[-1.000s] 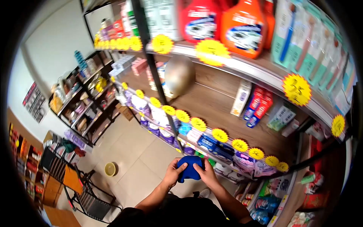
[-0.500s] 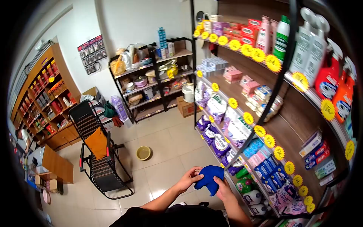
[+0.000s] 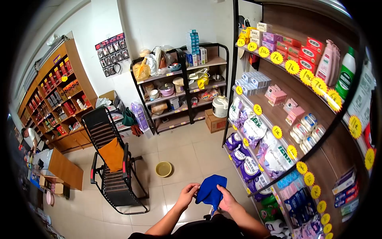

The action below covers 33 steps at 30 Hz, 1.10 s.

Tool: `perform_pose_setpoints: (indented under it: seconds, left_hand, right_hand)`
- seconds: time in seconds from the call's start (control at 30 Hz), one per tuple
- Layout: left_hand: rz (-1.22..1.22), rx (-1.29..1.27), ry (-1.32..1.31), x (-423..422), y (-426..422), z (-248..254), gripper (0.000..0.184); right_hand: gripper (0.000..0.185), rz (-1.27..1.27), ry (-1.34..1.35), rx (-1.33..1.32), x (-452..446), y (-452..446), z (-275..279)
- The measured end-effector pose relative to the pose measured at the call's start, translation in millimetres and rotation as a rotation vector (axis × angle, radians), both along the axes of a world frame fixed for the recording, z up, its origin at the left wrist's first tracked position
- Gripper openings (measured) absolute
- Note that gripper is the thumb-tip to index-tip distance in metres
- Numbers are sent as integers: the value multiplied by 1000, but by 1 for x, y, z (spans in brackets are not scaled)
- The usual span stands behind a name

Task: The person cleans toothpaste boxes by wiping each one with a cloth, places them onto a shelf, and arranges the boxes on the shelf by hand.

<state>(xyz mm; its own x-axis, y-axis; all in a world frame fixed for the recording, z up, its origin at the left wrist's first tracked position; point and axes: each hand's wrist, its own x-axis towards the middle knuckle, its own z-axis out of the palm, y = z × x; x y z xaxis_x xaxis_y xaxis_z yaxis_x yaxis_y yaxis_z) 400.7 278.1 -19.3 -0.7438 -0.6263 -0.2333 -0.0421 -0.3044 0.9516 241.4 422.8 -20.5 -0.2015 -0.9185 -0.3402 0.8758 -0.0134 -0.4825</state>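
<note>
A blue cloth hangs between my two hands, low in the middle of the view, with its lower end drooping. My left hand pinches the cloth's left edge between thumb and fingers. On the other side, my right hand grips the right part, its thumb lying on the front of the cloth. Beneath the hands is the tiled floor, and to their right stands the shelf with purple and white detergent bags.
A reclining chair with an orange cloth stands at the left, near a yellow-green basin on the floor. Black racks line the back wall. A wooden counter and a person are at far left. Stocked shelves rise at right.
The view has swung left, away from the close shelf, bringing the chair and back racks further in. The blue cloth, bunched earlier, is now more spread out and hangs down between both hands.
</note>
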Motion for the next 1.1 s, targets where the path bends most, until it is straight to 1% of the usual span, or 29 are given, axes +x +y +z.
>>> perform_pose_setpoints:
  seconds: [0.07, 0.13, 0.17, 0.2, 0.23, 0.3, 0.33, 0.4, 0.43, 0.47, 0.53, 0.57, 0.6, 0.63, 0.67, 0.7, 0.73, 0.87, 0.93, 1.03, 1.1]
  left_hand:
    - [18, 56, -30, -11, -23, -8, 26]
    - [37, 57, -34, -34, -45, -9, 27]
    - [82, 13, -60, -46, -55, -8, 28]
    - [127, -27, -89, -57, -64, -7, 29]
    - [134, -26, -98, -68, -72, -6, 29]
    - [142, -133, -52, -92, -93, -2, 29]
    - [147, -187, -30, -101, -103, -1, 30]
    - [185, -177, -50, -114, -118, 0, 31]
    - [190, -184, -70, -120, -125, 3, 32]
    - [196, -192, -87, -124, -131, 7, 32]
    - [201, -156, -88, -131, -143, 11, 32]
    - [184, -115, -83, -133, -150, 10, 31]
    - [163, -75, -78, -135, -157, 9, 29]
    - [150, -78, -75, -136, -165, 10, 28]
    - [143, -80, -72, -138, -173, 9, 28]
    - [123, -88, -67, -138, -181, 8, 28]
    - [103, -97, -62, -137, -189, 8, 28]
    - [42, -106, -31, -132, -221, 20, 30]
    - [39, -113, -30, -130, -233, 31, 27]
    - [10, -149, 21, -126, -255, 26, 24]
    - [2, -125, 37, -127, -264, 30, 24]
  right_hand:
    - [52, 34, -49, -4, -20, -28, -7]
    - [50, 27, 19, -1, -41, -57, -4]
    - [45, 41, -28, -19, -52, -71, 0]
    - [45, 48, -37, -19, -62, -85, 3]
    - [45, 42, 30, -37, -72, -98, 4]
    - [44, 13, 153, -28, -92, -125, 12]
    - [44, 21, 149, -28, -104, -138, 13]
    - [42, 25, 340, -18, -122, -162, 11]
    - [45, 10, 485, 4, -129, -173, 11]
    - [45, 18, 484, 4, -137, -181, 11]
    - [54, -83, 928, -78, -153, -198, 24]
    - [69, -215, 1202, -80, -158, -208, 22]
    - [69, -222, 1207, -82, -162, -212, 41]
    - [75, -230, 1308, -43, -164, -212, 75]
    - [80, -239, 1407, -1, -166, -217, 96]
    - [86, -266, 1489, -86, -173, -230, 94]
    - [87, -223, 1451, -81, -177, -238, 95]
    - [85, -276, 1405, -74, -171, -261, 96]
    - [84, -260, 1265, -63, -163, -268, 97]
    - [83, -305, 1323, -69, -157, -280, 81]
    - [81, -298, 1289, -57, -152, -283, 80]
